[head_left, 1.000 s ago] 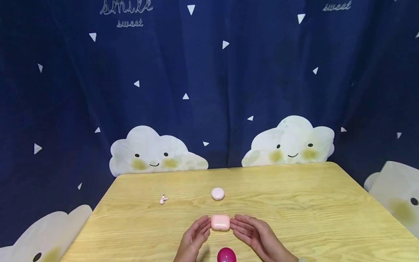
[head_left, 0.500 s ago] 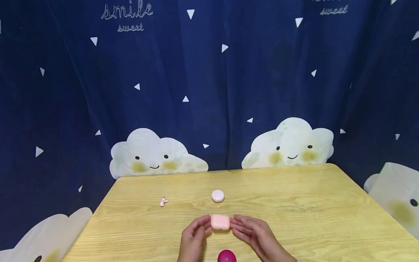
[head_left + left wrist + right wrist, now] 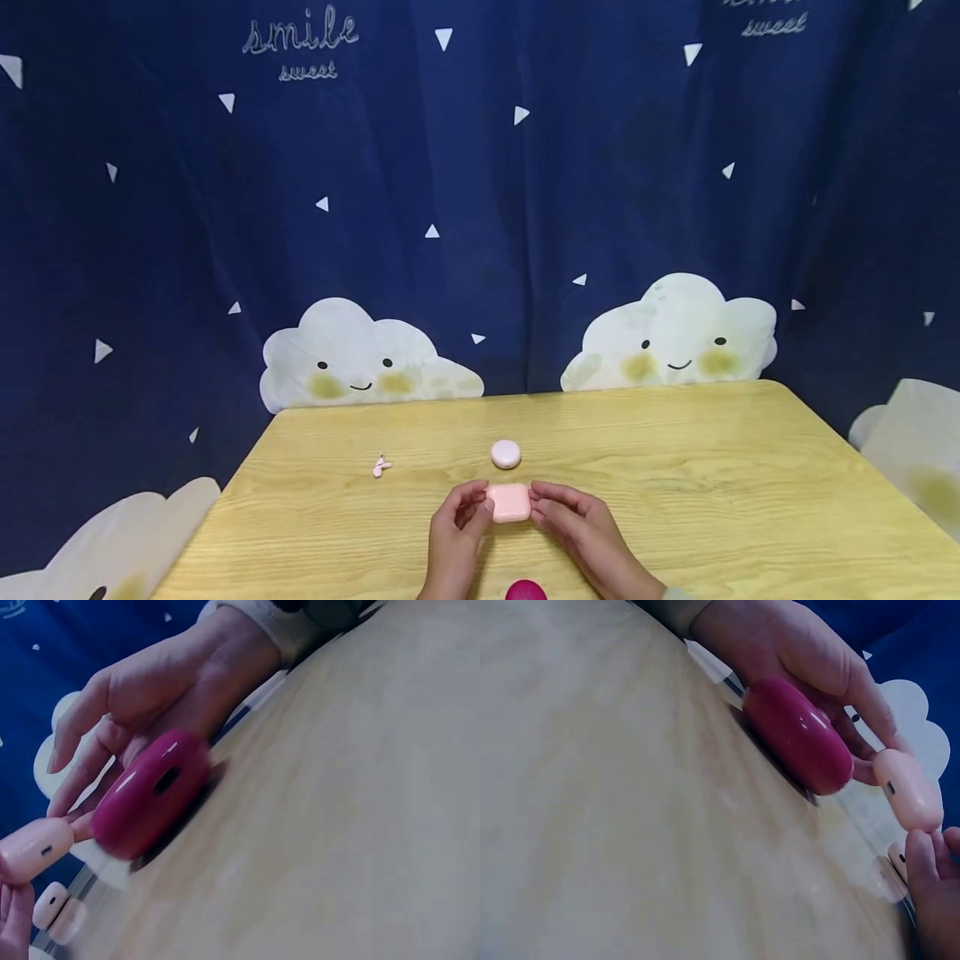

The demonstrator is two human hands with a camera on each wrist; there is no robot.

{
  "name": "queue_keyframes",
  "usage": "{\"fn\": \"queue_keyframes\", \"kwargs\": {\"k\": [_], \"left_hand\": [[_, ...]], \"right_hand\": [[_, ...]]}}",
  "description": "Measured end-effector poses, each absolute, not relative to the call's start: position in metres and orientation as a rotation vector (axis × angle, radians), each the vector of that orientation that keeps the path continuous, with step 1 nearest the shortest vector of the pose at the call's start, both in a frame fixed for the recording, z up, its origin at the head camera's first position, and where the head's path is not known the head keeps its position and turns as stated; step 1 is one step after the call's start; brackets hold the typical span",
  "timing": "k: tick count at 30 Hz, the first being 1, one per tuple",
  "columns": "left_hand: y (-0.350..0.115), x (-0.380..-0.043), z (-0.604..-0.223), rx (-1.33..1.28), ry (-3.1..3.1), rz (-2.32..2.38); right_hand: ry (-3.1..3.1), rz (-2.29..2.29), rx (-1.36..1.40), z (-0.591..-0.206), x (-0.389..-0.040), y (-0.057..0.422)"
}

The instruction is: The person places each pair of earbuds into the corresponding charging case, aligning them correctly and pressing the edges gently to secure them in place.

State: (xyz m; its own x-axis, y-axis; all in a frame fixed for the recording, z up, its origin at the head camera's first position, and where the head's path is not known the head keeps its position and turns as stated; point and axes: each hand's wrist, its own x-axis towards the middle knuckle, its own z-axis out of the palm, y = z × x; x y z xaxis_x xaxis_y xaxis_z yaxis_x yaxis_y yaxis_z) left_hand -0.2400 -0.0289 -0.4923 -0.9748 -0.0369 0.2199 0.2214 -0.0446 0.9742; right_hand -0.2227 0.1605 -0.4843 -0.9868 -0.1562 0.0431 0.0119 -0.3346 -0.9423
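A light pink earbud case point(image 3: 510, 503) is between my two hands, above the tabletop. My left hand point(image 3: 459, 533) pinches its left end, thumb on the near side and fingers curled behind. At its right end, my right hand point(image 3: 581, 533) touches it with nearly straight fingers; the left wrist view shows the right thumb apart from the case. Closer to me, a glossy magenta earbud case point(image 3: 526, 591) stands on the table and is cut off in the head view. It looms large in the left wrist view, in front of my right hand point(image 3: 172, 682).
Behind the held case sits a rounded pale pink case point(image 3: 506, 454). Small pale pink earbuds point(image 3: 381, 467) lie farther left on the wooden table point(image 3: 712, 467). A dark blue curtain point(image 3: 480, 167) with clouds and triangles hangs beyond the far edge.
The light pink case has risen from the table between both hands. My left thumb has come onto its near side, and the right fingers have drawn closer together. The other items stay put.
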Motion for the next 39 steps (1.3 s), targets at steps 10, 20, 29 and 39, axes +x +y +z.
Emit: {"fn": "queue_keyframes", "kwargs": {"k": [10, 20, 29, 39], "left_hand": [[-0.026, -0.248, -0.493, -0.224, -1.957, -2.31], [-0.024, -0.247, -0.492, -0.231, -1.921, -2.509], [-0.033, -0.244, -0.489, -0.291, -1.938, -2.598], [-0.029, -0.242, -0.487, -0.472, -1.957, -2.594]], "right_hand": [[1.934, -2.465, -0.15, -0.488, -0.236, 0.153], [1.783, -2.471, -0.241, -0.487, -0.237, 0.157], [1.782, -2.443, -0.242, -0.488, -0.237, 0.154], [1.743, -2.446, -0.407, -0.487, -0.233, 0.159]]}}
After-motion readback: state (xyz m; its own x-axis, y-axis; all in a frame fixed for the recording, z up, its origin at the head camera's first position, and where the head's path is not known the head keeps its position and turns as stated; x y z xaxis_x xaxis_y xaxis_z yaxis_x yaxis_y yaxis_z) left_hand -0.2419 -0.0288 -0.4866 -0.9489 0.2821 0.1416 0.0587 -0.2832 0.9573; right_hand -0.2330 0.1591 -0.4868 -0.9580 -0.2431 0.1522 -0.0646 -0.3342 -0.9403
